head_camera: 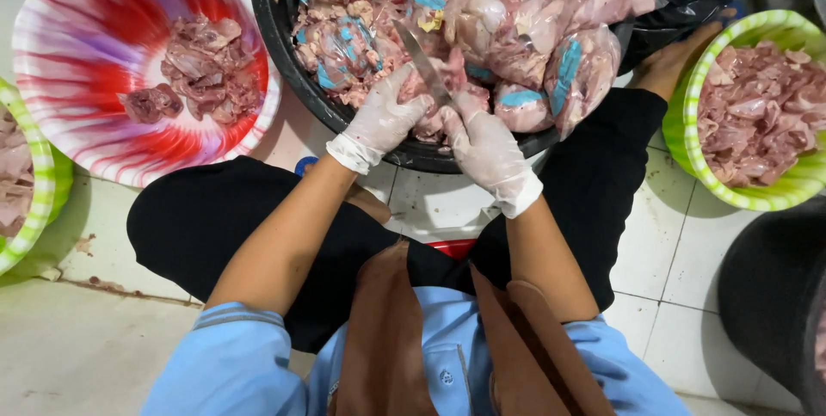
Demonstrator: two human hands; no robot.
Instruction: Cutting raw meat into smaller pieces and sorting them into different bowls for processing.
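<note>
Both my hands wear white gloves over the near rim of a black tub (284,37) full of clear bags of raw pink meat (533,20). My right hand (487,151) grips a knife (423,61) whose blade points up and left over the meat. My left hand (383,119) is closed on a piece of raw meat (430,98) right beside the blade. The two hands touch each other above the tub's edge.
A red-and-white striped bowl (77,80) at the left holds a few meat pieces. A green-rimmed bowl (688,123) at the right is full of cut meat; another green bowl (39,201) shows at the far left. My black-trousered legs straddle the tiled floor (662,270).
</note>
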